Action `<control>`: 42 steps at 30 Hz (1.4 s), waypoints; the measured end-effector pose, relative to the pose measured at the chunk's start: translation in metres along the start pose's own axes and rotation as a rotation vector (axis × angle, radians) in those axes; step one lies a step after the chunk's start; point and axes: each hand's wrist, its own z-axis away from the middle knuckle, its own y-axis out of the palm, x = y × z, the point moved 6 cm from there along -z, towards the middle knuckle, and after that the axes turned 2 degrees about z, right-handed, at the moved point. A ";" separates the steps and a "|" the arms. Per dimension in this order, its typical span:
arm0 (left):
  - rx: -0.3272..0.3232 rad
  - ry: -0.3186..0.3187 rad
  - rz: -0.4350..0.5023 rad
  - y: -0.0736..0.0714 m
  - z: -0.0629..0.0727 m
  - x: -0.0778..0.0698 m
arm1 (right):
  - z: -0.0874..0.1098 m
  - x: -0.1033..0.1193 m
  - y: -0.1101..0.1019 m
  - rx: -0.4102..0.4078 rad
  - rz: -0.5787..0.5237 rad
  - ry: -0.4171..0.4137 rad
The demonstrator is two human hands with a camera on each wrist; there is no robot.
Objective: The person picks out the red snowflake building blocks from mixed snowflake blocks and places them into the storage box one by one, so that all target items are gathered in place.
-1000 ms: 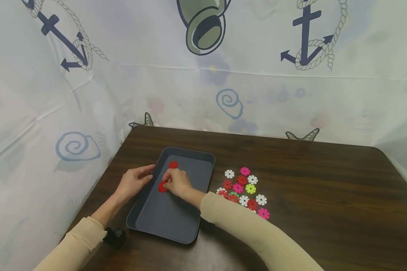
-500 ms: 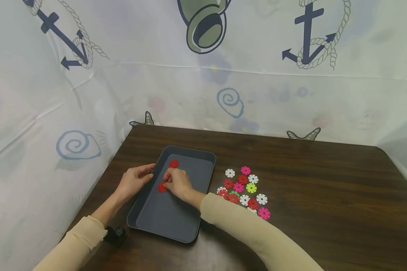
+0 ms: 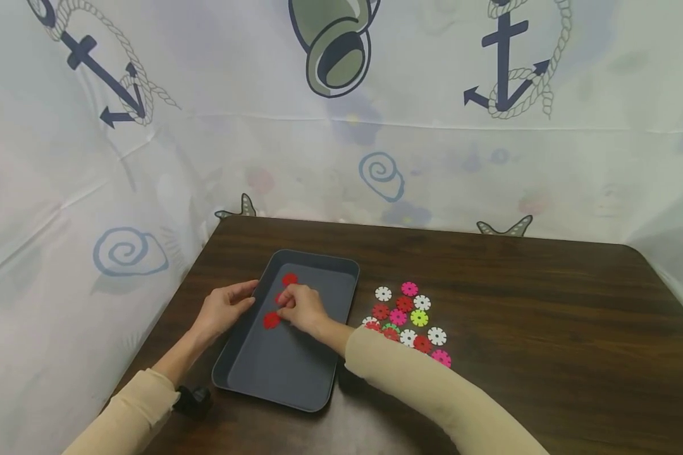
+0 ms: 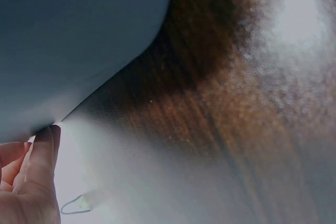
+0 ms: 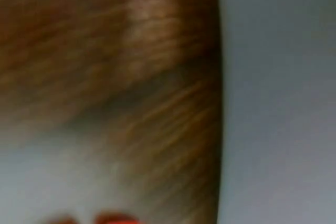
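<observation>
A grey baking tray point(image 3: 273, 373) lies at the table's left side, two small red notched discs in plain view inside it. My left hand point(image 3: 223, 309) rests against the tray's left rim, its fingertips touching the edge, as the left wrist view also shows. Over the tray, my right hand point(image 3: 303, 311) has bent fingers and pinches at the edge of the nearer red disc point(image 3: 270, 320). Farther back lies another red disc point(image 3: 289, 279). Part of a third red disc point(image 3: 278, 297) peeks out beside the fingers. Blur hides detail in the right wrist view.
Right of the tray, several notched discs lie loosely, among them a white disc point(image 3: 437, 335), a yellow disc point(image 3: 418, 318) and a pink disc point(image 3: 410, 289). My right sleeve point(image 3: 421, 379) covers part of them. A patterned cloth point(image 3: 432, 164) hangs behind the dark wooden table point(image 3: 546, 316).
My right hand has shifted slightly right, so more of the nearer red disc shows and part of a third appears. My left hand stays at the rim. The head view has tilted a little.
</observation>
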 end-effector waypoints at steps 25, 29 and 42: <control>-0.002 -0.009 -0.016 0.003 -0.001 0.001 | 0.049 -0.026 -0.086 0.024 -0.390 0.073; -0.005 -0.005 -0.015 0.002 -0.001 0.001 | 0.057 -0.040 -0.103 -0.010 -0.382 0.099; 0.018 -0.012 0.006 0.004 0.000 -0.002 | 0.087 -0.076 -0.143 -0.074 -0.384 0.218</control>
